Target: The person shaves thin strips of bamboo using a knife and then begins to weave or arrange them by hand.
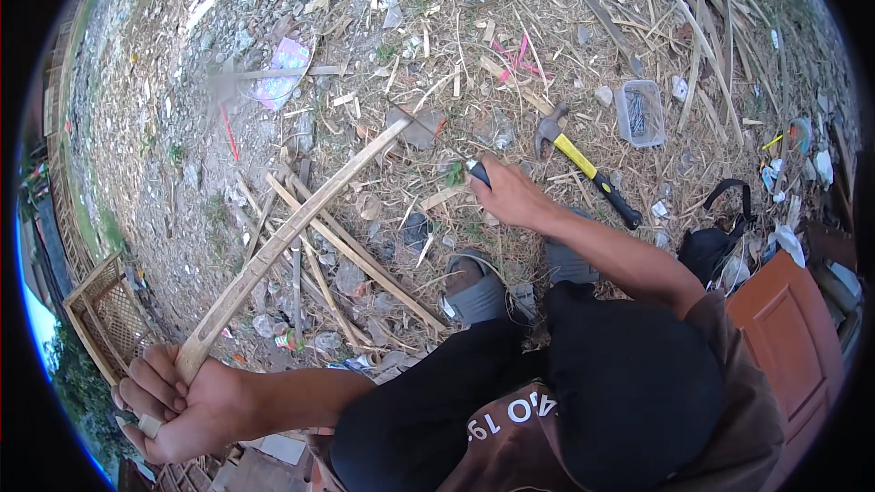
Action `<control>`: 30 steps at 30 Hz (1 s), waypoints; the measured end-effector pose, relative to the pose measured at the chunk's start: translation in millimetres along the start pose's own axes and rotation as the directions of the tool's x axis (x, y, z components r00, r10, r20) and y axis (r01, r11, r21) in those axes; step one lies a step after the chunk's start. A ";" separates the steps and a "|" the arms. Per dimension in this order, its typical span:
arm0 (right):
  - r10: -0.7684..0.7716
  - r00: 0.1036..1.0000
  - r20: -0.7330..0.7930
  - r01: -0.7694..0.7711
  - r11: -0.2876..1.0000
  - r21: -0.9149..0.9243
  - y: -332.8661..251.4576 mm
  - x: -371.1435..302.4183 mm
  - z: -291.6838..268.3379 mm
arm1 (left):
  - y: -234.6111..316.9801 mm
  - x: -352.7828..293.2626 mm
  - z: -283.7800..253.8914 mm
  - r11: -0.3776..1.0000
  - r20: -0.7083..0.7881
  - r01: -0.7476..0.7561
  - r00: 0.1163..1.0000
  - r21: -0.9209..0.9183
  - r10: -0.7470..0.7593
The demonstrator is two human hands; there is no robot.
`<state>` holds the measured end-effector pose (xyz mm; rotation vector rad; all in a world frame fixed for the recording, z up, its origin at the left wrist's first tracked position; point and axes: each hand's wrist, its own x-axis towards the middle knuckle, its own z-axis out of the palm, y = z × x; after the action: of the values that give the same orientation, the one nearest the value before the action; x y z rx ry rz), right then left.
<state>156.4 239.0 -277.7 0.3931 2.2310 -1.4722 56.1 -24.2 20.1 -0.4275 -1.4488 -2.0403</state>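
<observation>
My left hand (196, 405) is closed round the near end of a long bamboo strip (292, 223). The strip slants up and away to the right, and its far part narrows. My right hand (515, 193) grips the dark handle of a knife (478, 172). A thin dark line, apparently its blade, runs from the handle toward the strip's far part; I cannot tell whether it touches. Just right of that hand lies a claw hammer (576, 157) with a yellow and black handle. Beyond the hammer stands a clear plastic box (641, 114) with nails in it.
Loose strips (365, 260) lie crossed below the held one. More long strips (702, 36) are piled at the far right. My sandalled feet (476, 292) rest on littered ground. A black bag (711, 251) and a reddish-brown panel (791, 319) are at the right; a woven frame (105, 314) stands left.
</observation>
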 end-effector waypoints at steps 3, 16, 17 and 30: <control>-0.037 0.996 0.079 0.043 0.996 -0.075 -32.7 -11.9 -16.2 | 2.9 -3.5 1.7 0.997 0.020 0.073 0.997 -0.025 -0.072; -0.028 0.999 0.021 0.030 0.995 -0.098 1.5 -9.7 2.2 | 12.5 -4.6 13.3 0.993 -0.121 0.023 0.993 0.120 -0.008; 0.003 0.998 0.057 -0.001 0.999 -0.037 -18.8 -18.5 -4.8 | 8.1 -7.3 14.9 0.992 -0.121 0.036 0.992 0.117 -0.021; -0.104 0.980 -0.167 0.121 0.988 0.093 -28.4 -54.2 -80.7 | 68.8 53.7 -35.3 0.960 -0.167 -0.134 0.970 0.244 0.178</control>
<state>174.0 302.2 -200.5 0.4392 2.3432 -1.6735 60.8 -88.0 89.2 -0.2379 -1.4663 -1.7137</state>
